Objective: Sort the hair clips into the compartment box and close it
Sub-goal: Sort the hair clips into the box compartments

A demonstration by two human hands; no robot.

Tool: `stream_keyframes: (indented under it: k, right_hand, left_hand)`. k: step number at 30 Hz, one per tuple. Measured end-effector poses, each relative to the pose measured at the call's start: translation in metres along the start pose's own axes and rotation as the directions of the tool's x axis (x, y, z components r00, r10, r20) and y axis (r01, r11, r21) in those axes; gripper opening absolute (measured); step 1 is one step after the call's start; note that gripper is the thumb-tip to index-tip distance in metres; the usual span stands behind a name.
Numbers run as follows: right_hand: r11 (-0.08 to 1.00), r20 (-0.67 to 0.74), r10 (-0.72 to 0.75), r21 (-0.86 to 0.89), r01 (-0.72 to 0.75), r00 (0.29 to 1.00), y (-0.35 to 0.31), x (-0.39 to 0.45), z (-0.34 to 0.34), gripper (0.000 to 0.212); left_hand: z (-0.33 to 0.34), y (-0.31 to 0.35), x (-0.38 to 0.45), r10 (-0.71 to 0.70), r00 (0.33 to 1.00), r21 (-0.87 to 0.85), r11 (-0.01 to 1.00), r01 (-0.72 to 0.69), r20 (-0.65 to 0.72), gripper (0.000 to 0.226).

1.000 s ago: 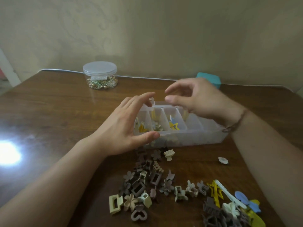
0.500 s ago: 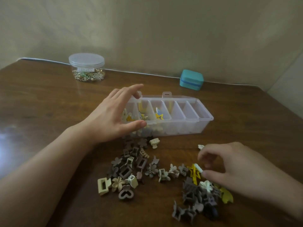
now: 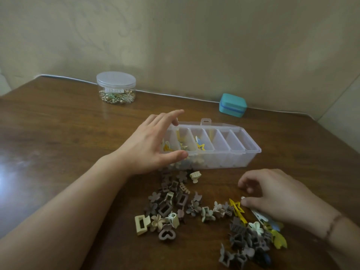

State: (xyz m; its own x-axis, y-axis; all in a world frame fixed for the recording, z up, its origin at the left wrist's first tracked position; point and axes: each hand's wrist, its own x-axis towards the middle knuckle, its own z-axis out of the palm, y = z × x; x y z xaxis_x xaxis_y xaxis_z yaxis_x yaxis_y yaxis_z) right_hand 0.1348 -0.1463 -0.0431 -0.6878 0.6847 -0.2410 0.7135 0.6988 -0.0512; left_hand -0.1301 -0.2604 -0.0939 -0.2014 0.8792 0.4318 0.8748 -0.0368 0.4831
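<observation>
Nearest the viewer, loose hair clips [image 3: 176, 208] are scattered in 2 clusters on the wooden table [image 3: 58, 143]; a yellow star clip [image 3: 236, 208] lies at the edge of the right cluster, where further clips are partly hidden beneath the right hand [image 3: 276, 197]. That hand is lowered over the pile with fingers curled; whether a clip is pinched cannot be told. Bare tabletop is left between the 2 clusters. Farther back, the clear compartment box [image 3: 224, 152] stands open, 3 left compartments holding clips, the right ones seemingly bare. Its left end is spanned by the spread left hand [image 3: 148, 147], thumb against the near wall. At the far edge stand a lidded jar [image 3: 116, 87] and a teal case [image 3: 232, 105].
</observation>
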Motion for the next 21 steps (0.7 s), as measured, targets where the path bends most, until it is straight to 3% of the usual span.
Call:
stream_keyframes:
  k: [2, 5, 14, 17, 21]
  right_hand:
    - [0.997, -0.04, 0.031, -0.076, -0.034, 0.999, -0.001, -0.004, 0.001, 0.02]
    - [0.998, -0.067, 0.055, -0.037, -0.057, 0.996, -0.005, -0.007, 0.007, 0.008]
    - [0.998, -0.018, 0.025, 0.063, -0.024, 1.0, -0.012, 0.0, 0.009, 0.016]
    - [0.954, -0.026, -0.062, 0.292, 0.067, 0.998, -0.023, 0.009, -0.016, 0.02]
    - [0.713, -0.291, -0.204, 0.61, 0.345, 0.935, -0.058, 0.046, -0.052, 0.019]
  left_hand:
    - [0.001, 0.0, 0.0, -0.004, 1.0, -0.008, 1.0, 0.004, -0.007, 0.092]
    - [0.0, -0.001, 0.0, -0.02, 1.0, -0.022, 1.0, 0.02, 0.0, 0.092]
    - [0.001, 0.0, 0.0, -0.035, 0.999, -0.021, 0.999, 0.035, 0.01, 0.091]
    - [0.001, 0.0, -0.001, -0.034, 0.999, -0.021, 0.999, 0.035, 0.009, 0.091]
    - [0.001, 0.001, -0.001, -0.032, 0.999, -0.021, 0.999, 0.032, 0.008, 0.091]
